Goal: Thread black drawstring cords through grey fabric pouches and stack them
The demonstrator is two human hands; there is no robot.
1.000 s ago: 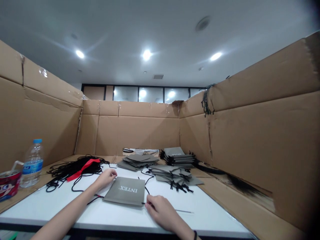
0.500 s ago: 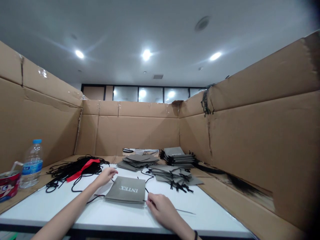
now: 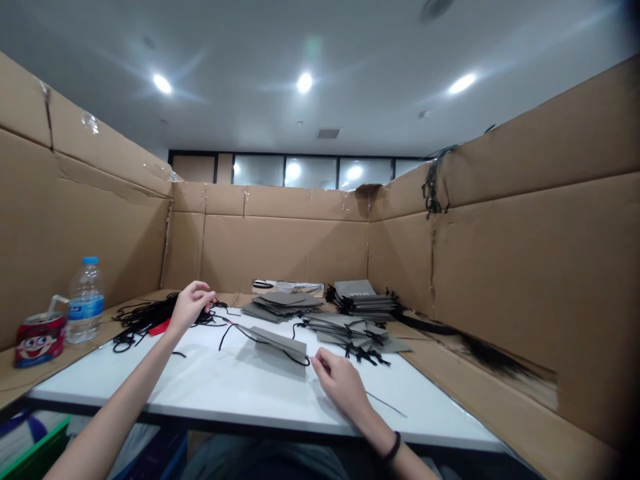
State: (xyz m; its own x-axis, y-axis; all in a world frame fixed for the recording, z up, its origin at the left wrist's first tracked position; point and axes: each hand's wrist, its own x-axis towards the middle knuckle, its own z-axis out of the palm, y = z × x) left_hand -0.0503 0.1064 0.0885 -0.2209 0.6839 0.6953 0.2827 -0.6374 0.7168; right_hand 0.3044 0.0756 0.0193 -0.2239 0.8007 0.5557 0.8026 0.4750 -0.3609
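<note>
A flat grey piece, like a pouch or paper bag (image 3: 280,348), is tilted up over the white table, with a black cord (image 3: 273,338) running along it. My right hand (image 3: 340,383) is closed in a pinch on the black cord at the piece's right edge. My left hand (image 3: 193,307) is raised in front of the heap of black cords (image 3: 150,313), thumb and fingers drawn together; what they hold, if anything, cannot be made out. Part of a red strip (image 3: 160,327) shows in the heap behind my left wrist.
Grey pieces lie stacked at the back middle (image 3: 283,305), and corded ones at the right (image 3: 350,330) and back right (image 3: 357,300). A water bottle (image 3: 86,307) and red can (image 3: 41,341) stand left. Cardboard walls (image 3: 280,247) enclose the table. A thin dark rod (image 3: 387,404) lies right.
My left hand has lifted and moved left, away from the grey piece. The piece has tipped up from lying flat, its lettering no longer visible. My right hand stays at its right edge.
</note>
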